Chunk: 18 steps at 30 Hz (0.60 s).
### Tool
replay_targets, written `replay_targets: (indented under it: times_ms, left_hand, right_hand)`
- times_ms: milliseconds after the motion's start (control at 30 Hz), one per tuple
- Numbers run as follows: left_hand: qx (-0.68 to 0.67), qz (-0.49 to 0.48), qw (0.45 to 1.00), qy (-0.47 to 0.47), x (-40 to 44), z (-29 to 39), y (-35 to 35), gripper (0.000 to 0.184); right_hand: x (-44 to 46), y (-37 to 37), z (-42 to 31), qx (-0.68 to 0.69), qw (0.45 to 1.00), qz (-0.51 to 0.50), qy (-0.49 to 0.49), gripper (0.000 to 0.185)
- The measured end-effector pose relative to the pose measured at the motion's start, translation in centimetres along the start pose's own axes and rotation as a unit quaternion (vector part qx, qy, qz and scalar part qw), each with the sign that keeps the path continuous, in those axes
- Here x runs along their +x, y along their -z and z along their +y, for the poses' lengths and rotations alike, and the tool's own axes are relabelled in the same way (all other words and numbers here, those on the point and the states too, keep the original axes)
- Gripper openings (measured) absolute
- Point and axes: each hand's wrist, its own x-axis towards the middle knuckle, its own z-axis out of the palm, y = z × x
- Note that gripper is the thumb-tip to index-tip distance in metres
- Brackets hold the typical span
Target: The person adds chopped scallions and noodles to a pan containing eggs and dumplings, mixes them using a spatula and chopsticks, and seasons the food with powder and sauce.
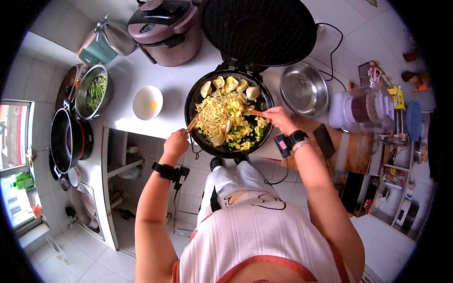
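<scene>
A black electric griddle pan (270,96) holds noodles (218,115), scrambled egg pieces (243,137), chopped greens and several dumplings (231,84) along its far side. My left hand (175,143), at the pan's near left edge, is closed around chopsticks (192,123) whose tips reach into the noodles. From the right, my right hand (281,119) grips the handle of a wooden spatula (256,112). Its far end is among the noodles and egg, so the blade's shape is hidden. The griddle's ridged lid (259,30) stands open behind the pan.
Left of the pan sits a white bowl (147,103) with yellow residue. Farther left are a metal bowl of green vegetables (94,92) and a black wok (66,140). A pressure cooker (167,37) stands behind. To the right are a steel bowl (305,89) and a lidded container (361,109).
</scene>
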Motion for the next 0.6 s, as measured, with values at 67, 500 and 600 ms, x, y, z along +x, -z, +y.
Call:
replay_targets:
  times_ms: [67, 500, 600]
  left_hand:
    - [-0.025, -0.022, 0.999, -0.02, 0.6, 0.7, -0.7, 0.022]
    - [-0.042, 0.036, 0.998, 0.007, -5.8, 0.6, 2.6, 0.02]
    - [0.011, 0.032, 0.998, 0.045, -4.9, 0.4, 2.9, 0.018]
  right_hand:
    - [1.9, -2.8, 0.7, 0.015, 0.998, -0.016, 0.059, 0.018]
    - [-6.7, -8.0, -5.6, -0.485, 0.781, 0.047, 0.392, 0.012]
    - [-9.0, -7.5, -4.9, -0.555, 0.682, 0.074, 0.471, 0.018]
